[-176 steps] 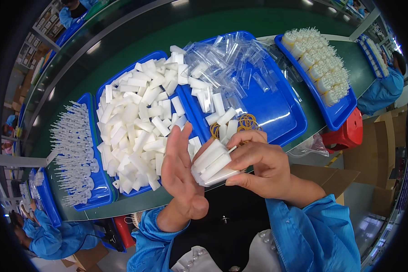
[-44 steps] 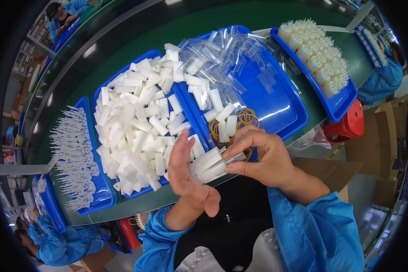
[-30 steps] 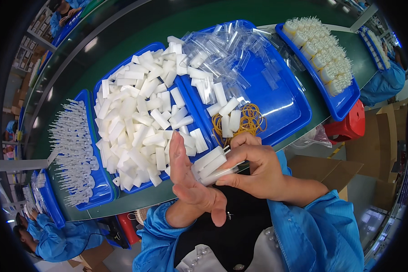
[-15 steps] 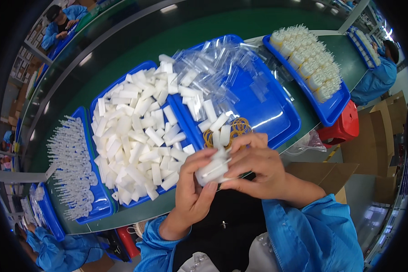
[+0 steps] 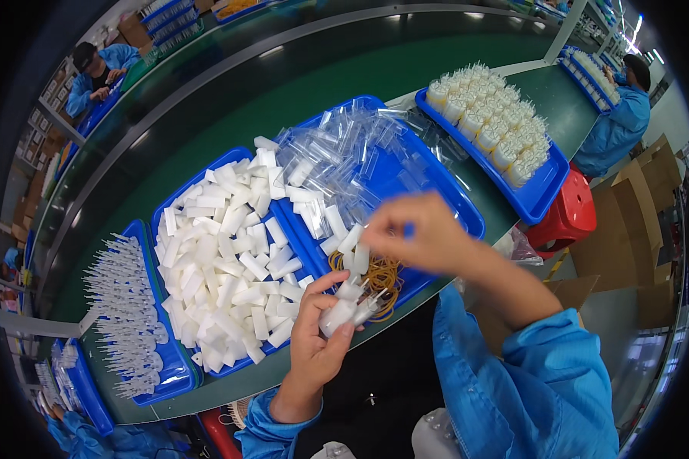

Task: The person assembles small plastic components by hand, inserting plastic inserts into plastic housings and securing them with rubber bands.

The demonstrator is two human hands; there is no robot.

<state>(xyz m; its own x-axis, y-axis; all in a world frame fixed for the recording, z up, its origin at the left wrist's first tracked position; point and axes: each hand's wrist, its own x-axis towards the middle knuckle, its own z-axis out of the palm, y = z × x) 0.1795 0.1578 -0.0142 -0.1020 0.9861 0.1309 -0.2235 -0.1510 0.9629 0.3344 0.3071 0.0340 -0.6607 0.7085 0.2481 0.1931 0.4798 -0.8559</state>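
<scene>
1. Conveyor belt, green, curves across the top of the view; worktable edge runs beneath the trays. Other workers in blue coats sit at far left and far right, apart from this station.
2. Blue trays in a row. Middle tray heaped with white plastic pieces; next tray holds clear plastic sleeves; far right tray holds bundled white parts; left tray holds thin pronged clear parts.
3. Right hand: motion-blurred, over the near corner of the sleeve tray, fingertips pinched toward loose white pieces there. Cannot tell whether anything is gripped.
4. Left hand: fingers curled and clamped on a bundle of white pieces, held at the table's near edge, below and left of the right hand.
5. Key relation: bundle's long axis runs lower left to upper right, its free end pointing toward the right hand. Left hand is on it; right hand is near but apart.
6. Yellow rubber bands lie in the tray corner, between the two hands and just beside the bundle's tip. Nothing else stands between.
</scene>
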